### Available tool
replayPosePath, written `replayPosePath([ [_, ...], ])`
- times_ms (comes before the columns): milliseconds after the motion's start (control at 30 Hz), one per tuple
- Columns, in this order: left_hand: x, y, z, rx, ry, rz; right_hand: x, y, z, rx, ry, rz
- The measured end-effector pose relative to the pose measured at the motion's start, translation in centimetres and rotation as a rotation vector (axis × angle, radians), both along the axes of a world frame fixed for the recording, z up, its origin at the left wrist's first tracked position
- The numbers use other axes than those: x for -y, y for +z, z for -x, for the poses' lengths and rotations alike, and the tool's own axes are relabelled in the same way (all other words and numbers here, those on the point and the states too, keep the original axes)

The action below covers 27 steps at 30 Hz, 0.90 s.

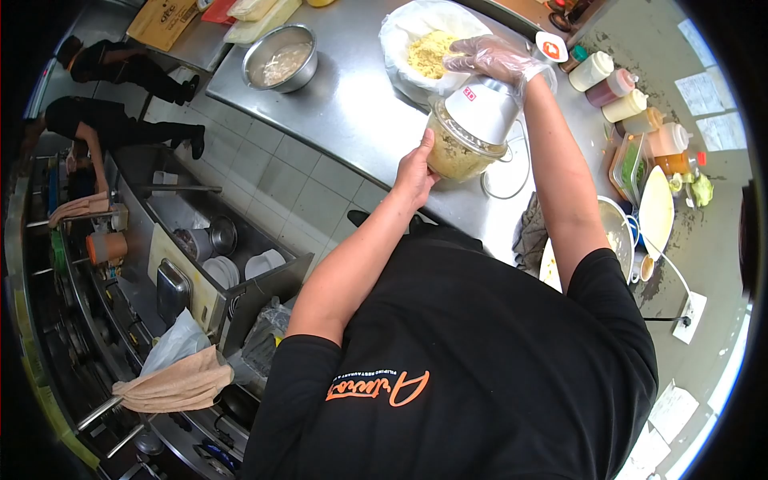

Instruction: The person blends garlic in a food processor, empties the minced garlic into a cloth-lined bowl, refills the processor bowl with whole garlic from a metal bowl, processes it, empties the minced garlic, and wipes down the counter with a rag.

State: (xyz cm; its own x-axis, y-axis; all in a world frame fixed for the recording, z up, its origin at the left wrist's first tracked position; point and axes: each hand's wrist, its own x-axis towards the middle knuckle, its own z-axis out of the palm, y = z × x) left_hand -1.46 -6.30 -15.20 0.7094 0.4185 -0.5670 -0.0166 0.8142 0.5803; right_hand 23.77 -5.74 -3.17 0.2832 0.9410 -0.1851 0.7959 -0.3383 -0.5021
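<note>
A food chopper with a silver motor unit (482, 110) and a clear bowl (460, 156) is held over the near edge of the steel table. Pale yellow chopped food shows through the bowl wall. My left hand (416, 172), bare, grips the side of the bowl with the thumb up along it. My right hand (494, 60), in a clear plastic glove, is closed over the top of the motor unit. Just beyond it is a container lined with a white plastic bag (394, 40), holding yellow chopped food (430, 54). A pale cord trails beside the chopper.
On the steel table (352, 104) stands a metal bowl (302, 74) of cloudy liquid. Squeeze bottles (614, 86) line the wall to the right, near a grey cloth (531, 232) and a colander (612, 212). Two people work at left, beyond a sink unit with dishes (220, 270).
</note>
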Motion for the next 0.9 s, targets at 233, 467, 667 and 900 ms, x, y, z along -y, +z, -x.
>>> replayPosePath([
  [233,0.03,-0.04,-0.01,0.01,0.005,0.006,-0.15,-0.23,-0.19,-0.02,-0.001,0.005],
  [467,0.04,0.05,0.06,0.004,0.0,-0.002,-0.07,-0.11,0.11,-0.008,-0.01,-0.009],
  [667,0.02,-0.05,0.09,0.003,0.003,-0.002,0.05,0.18,0.23,-0.047,-0.009,-0.005],
  [900,0.14,-0.11,0.06,-0.023,0.04,-0.018,-0.13,-0.17,0.0,-0.055,0.006,-0.023],
])
